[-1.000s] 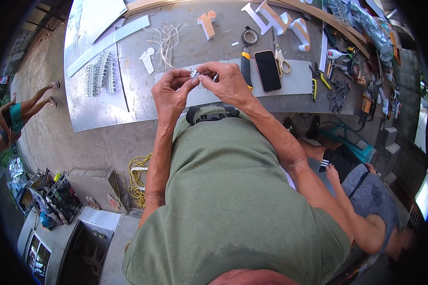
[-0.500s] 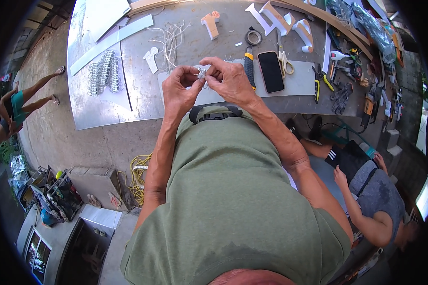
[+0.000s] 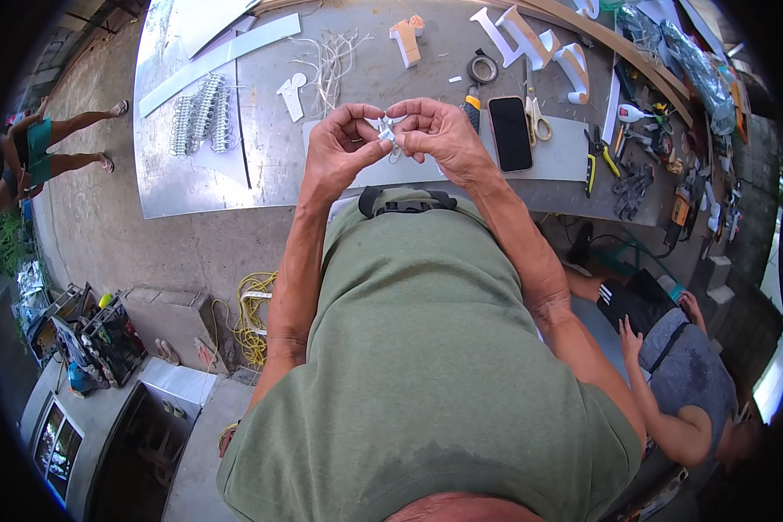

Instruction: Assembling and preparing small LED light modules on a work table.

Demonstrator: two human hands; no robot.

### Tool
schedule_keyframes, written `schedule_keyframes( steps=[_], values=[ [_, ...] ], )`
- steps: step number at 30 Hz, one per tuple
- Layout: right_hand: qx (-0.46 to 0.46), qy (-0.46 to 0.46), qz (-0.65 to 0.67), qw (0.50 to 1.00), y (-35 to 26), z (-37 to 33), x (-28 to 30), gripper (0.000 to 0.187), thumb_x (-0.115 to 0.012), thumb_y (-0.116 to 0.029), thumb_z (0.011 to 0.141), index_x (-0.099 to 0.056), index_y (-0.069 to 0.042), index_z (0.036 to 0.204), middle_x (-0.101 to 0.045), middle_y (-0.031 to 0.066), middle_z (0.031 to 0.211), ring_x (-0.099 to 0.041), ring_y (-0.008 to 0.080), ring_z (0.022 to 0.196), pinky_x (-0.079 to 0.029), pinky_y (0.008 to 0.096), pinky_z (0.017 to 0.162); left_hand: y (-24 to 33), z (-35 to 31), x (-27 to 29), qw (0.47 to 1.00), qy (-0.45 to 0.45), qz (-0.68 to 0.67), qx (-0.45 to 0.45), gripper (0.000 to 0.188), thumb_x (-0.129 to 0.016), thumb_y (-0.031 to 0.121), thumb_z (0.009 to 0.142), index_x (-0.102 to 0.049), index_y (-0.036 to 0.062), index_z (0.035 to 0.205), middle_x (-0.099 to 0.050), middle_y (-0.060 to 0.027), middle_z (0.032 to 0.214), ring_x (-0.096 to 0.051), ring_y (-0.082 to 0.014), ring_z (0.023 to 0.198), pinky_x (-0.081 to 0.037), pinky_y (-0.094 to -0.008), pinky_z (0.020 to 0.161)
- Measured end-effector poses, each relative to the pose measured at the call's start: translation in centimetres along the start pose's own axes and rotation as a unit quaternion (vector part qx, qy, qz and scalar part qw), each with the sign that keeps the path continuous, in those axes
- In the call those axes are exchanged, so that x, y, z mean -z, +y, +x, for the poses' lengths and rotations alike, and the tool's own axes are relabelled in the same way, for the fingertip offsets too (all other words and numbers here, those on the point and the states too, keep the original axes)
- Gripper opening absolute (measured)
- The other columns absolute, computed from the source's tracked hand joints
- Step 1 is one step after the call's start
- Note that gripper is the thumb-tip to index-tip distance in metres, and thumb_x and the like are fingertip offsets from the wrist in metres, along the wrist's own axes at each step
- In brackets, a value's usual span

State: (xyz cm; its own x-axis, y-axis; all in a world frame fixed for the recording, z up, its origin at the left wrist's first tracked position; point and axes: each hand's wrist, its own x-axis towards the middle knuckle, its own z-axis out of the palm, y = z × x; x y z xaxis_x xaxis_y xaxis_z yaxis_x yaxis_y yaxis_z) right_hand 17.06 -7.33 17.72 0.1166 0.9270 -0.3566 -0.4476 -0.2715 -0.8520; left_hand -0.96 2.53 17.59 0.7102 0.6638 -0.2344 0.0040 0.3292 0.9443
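Observation:
My left hand [image 3: 344, 150] and my right hand [image 3: 448, 139] meet above the near edge of the metal-topped table [image 3: 274, 78]. Between their fingertips is a small white piece with thin wires [image 3: 386, 136]; its exact kind is too small to make out. Both hands pinch it, thumbs and forefingers curled inward. Beneath them lies a pale flat sheet [image 3: 552, 161]. Just right of my right hand are a black phone [image 3: 510, 133] and scissors [image 3: 540, 123]. A yellow-and-black tool handle [image 3: 472, 106] is partly hidden behind my right hand.
Coiled bundles of small white pieces [image 3: 202, 117] and loose white wires [image 3: 332, 63] lie left. Tape [image 3: 482, 67], white letter shapes [image 3: 531, 43] and yellow-handled pliers [image 3: 609, 158] lie right. A person [image 3: 687, 374] sits at lower right; another person [image 3: 39, 143] stands far left.
My fingers have shifted around the white piece, and the right hand has turned so both forefingers face each other. The whole view has moved slightly. The person at left has changed stance.

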Motion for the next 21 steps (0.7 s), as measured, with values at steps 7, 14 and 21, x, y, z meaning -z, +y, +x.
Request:
schedule_keyframes(
  steps=[7, 14, 21],
  values=[
    [-0.018, 0.000, 0.053, 0.998, 0.3, -0.3, 0.1, 0.039, -0.074, 0.001, 0.082, -0.062, 0.009, 0.119, -0.068, 0.0072, 0.086, -0.062, 0.0109, 0.069, -0.049, 0.0223, 0.055, -0.5, 0.0, 0.2, 1.000, -0.017, -0.015, 0.004, 0.041, -0.080, -0.001, 0.079, -0.063, -0.0038, 0.117, -0.067, -0.0032, 0.081, -0.064, -0.0090, 0.076, -0.052, -0.0225, 0.071],
    [-0.041, -0.005, 0.076, 0.996, 1.0, -0.2, 0.6, 0.043, -0.078, -0.005, 0.082, -0.063, 0.007, 0.121, -0.068, 0.0073, 0.093, -0.062, 0.0099, 0.070, -0.048, 0.0216, 0.055, -0.8, -0.1, 0.1, 1.000, -0.010, -0.020, 0.013, 0.041, -0.079, -0.002, 0.079, -0.063, -0.0036, 0.117, -0.067, -0.0026, 0.081, -0.065, -0.0094, 0.076, -0.053, -0.0226, 0.073],
    [-0.008, -0.025, 0.085, 0.996, 0.4, -0.1, 0.3, 0.038, -0.074, -0.004, 0.086, -0.063, 0.006, 0.121, -0.068, 0.0078, 0.096, -0.061, 0.0101, 0.073, -0.049, 0.0222, 0.062, -1.2, -0.1, 0.0, 0.999, 0.011, -0.050, -0.003, 0.040, -0.079, -0.001, 0.081, -0.062, -0.0044, 0.118, -0.070, -0.0056, 0.087, -0.067, -0.0118, 0.082, -0.055, -0.0264, 0.080]
  ],
)
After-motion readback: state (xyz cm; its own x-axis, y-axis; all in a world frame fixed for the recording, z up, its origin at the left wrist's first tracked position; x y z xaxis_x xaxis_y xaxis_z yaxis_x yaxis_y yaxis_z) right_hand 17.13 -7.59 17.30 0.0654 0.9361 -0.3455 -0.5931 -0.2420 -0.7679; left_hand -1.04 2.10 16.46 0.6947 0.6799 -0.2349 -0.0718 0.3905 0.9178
